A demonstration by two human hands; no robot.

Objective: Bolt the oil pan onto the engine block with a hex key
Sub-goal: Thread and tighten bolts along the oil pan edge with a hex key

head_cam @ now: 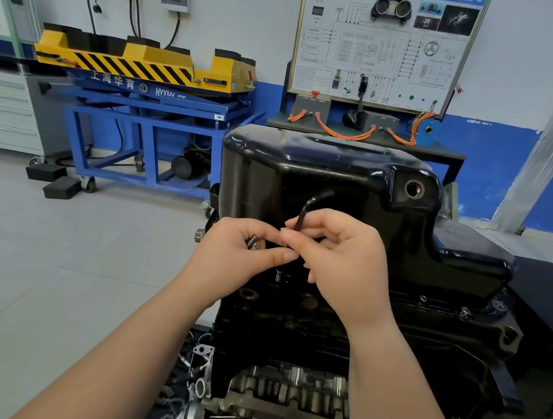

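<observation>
The glossy black oil pan (323,180) sits on top of the upturned dark engine block (289,328) in the middle of the view. My right hand (341,261) pinches a black L-shaped hex key (310,206), its bent end pointing up in front of the pan. My left hand (246,254) curls round small metal bolts (253,241), with fingertips meeting those of the right hand. One bolt (278,274) stands in the pan flange just below my hands. More bolts (463,311) show along the flange on the right.
A blue and yellow lift cart (144,91) stands at the back left on the grey floor. A training panel with orange cables (379,48) is behind the engine. Loose metal parts (192,389) lie at the block's lower left. A grey drawer cabinet (1,105) is far left.
</observation>
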